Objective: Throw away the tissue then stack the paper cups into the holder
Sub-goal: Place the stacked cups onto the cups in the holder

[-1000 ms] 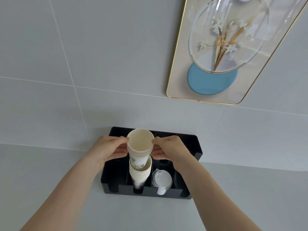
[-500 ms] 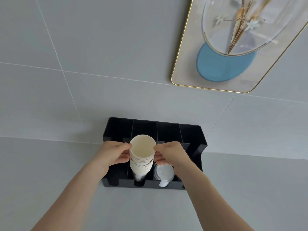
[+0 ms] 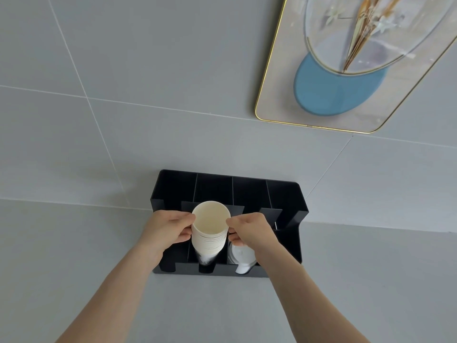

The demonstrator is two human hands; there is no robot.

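A stack of cream paper cups (image 3: 210,233) stands in the second compartment from the left of a black holder (image 3: 286,194) with several compartments. My left hand (image 3: 168,229) grips the upper cups from the left. On the right side, my right hand (image 3: 249,229) pinches the same rims between thumb and fingers. The cups are nested into one stack. White plastic lids (image 3: 242,258) lie in the compartment to the right, partly behind my right hand. No tissue is in view.
The holder sits on a grey counter (image 3: 74,256) against a grey tiled wall (image 3: 148,70). A gold-framed picture (image 3: 279,78) with a blue disc hangs at the upper right.
Both hands have pushed the upper cups down onto the lower stack, closing the gap between them. The view has shifted so the holder sits higher in the frame.
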